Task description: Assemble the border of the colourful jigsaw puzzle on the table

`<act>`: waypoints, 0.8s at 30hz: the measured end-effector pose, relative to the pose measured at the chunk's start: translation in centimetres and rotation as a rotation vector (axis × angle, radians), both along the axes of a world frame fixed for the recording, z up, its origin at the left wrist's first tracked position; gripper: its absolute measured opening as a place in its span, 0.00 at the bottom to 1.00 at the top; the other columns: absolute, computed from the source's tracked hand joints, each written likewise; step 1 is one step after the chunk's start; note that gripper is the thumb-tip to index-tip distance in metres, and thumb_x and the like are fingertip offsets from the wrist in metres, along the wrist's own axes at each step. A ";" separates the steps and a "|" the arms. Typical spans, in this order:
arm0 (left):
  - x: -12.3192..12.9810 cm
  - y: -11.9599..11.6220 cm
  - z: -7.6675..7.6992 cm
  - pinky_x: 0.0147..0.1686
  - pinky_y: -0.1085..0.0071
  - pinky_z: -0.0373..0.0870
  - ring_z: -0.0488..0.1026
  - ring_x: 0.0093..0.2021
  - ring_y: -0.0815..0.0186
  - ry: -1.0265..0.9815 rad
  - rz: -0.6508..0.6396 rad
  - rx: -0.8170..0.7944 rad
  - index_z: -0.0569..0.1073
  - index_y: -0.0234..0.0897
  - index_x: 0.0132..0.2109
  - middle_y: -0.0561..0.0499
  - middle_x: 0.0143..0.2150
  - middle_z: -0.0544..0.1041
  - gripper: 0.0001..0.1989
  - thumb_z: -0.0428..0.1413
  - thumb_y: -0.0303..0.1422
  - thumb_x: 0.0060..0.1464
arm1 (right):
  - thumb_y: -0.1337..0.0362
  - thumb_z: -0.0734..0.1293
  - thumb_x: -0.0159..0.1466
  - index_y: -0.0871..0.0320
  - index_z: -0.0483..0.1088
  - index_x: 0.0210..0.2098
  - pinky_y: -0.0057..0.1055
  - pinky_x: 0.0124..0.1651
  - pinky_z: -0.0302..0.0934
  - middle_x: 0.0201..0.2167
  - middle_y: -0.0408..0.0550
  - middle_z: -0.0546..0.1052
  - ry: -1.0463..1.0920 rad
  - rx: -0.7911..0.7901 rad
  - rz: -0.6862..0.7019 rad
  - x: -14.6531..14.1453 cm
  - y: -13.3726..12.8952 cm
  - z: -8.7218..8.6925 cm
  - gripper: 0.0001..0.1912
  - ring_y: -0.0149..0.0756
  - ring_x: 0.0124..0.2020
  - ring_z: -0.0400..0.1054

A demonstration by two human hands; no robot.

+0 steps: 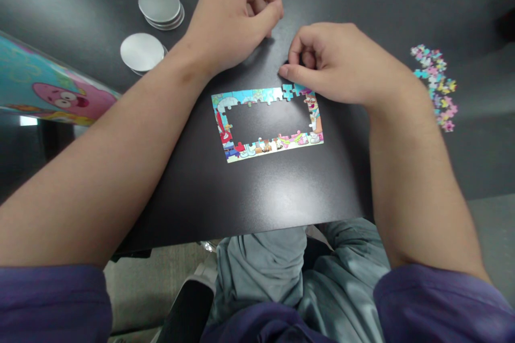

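On the dark bench [281,193], far left, a printed cartoon box [52,91] is seen at the edge, partly cut off; contents cannot be told. Right of it, two round metal tins [141,52] and [161,6] are set lid-up, both closed, contents hidden; the far one looks stacked on another.

Centre: the puzzle frame [267,123] lies flat, only the border assembled, bare bench shown inside it. One teal edge piece [288,91] sits in the top row near the right corner.

Left hand [235,13] is held beyond the frame, forearm crossing in from lower left, fingers curled into a loose fist, thumb against the forefinger; whether anything is pinched cannot be told.

Right hand [341,64] is placed at the frame's top right corner, knuckles up, fingers [292,71] drawn narrow, tips pressed down just above the teal piece; a held piece cannot be confirmed.

Far right, loose puzzle pieces [436,86] are scattered in a strip, well apart from the frame.
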State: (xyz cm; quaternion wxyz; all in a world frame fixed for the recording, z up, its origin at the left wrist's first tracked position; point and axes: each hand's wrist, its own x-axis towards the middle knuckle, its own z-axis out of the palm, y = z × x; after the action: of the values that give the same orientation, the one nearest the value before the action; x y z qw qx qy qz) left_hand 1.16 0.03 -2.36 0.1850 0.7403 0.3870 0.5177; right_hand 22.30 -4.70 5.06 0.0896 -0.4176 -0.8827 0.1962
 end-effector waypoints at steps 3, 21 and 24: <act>0.0 0.2 -0.3 0.27 0.76 0.53 0.65 0.23 0.78 -0.002 -0.001 0.009 0.81 0.29 0.34 0.56 0.23 0.74 0.15 0.55 0.10 0.46 | 0.69 0.72 0.66 0.55 0.69 0.34 0.34 0.35 0.51 0.25 0.38 0.68 0.003 -0.005 0.003 0.0 0.0 0.0 0.08 0.31 0.26 0.61; -0.4 0.6 -1.1 0.32 0.70 0.56 0.70 0.27 0.72 -0.004 -0.040 0.030 0.80 0.35 0.36 0.55 0.26 0.76 0.14 0.54 0.16 0.48 | 0.64 0.73 0.67 0.55 0.71 0.36 0.32 0.35 0.53 0.26 0.38 0.70 0.018 -0.064 -0.020 0.2 0.0 0.1 0.07 0.31 0.27 0.62; -0.3 0.2 -0.8 0.32 0.69 0.55 0.68 0.26 0.73 -0.018 -0.026 0.010 0.80 0.34 0.35 0.55 0.26 0.75 0.12 0.55 0.18 0.49 | 0.61 0.73 0.68 0.54 0.72 0.37 0.33 0.35 0.55 0.28 0.39 0.72 0.024 -0.118 -0.041 0.5 0.0 0.4 0.07 0.32 0.29 0.64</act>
State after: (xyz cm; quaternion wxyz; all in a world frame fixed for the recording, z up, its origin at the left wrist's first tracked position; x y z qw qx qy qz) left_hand 0.85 0.25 -3.13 0.1916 0.7413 0.3733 0.5238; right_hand 22.84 -4.66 5.46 0.0793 -0.4379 -0.8596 0.2511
